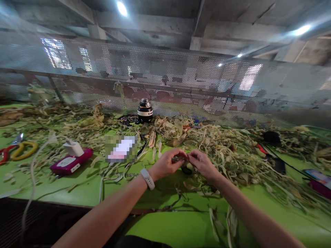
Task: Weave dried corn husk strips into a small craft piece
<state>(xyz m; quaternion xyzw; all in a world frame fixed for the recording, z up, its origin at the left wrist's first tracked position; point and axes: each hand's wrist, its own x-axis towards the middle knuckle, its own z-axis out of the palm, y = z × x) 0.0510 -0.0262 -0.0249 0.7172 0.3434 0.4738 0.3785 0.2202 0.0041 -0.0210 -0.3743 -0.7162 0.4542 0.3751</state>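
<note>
My left hand [169, 163], with a white band [147, 179] on its wrist, is pinched at the middle of the green table [152, 227]. Its fingertips meet those of my right hand [201, 165], which is closed as well. What lies between the fingers is too small to make out. Just below the fingertips are a small pale round piece [189, 166] and something dark and curved. Dry, pale plant strips [222, 155] lie heaped around and beyond both hands.
Left of my hands are a blurred phone [122, 148], a magenta power bank [71, 162] with a white charger [73, 148], and yellow-handled scissors [24, 150]. A black jar [145, 111] stands before the perforated metal screen [165, 79]. Another phone [319, 177] lies far right.
</note>
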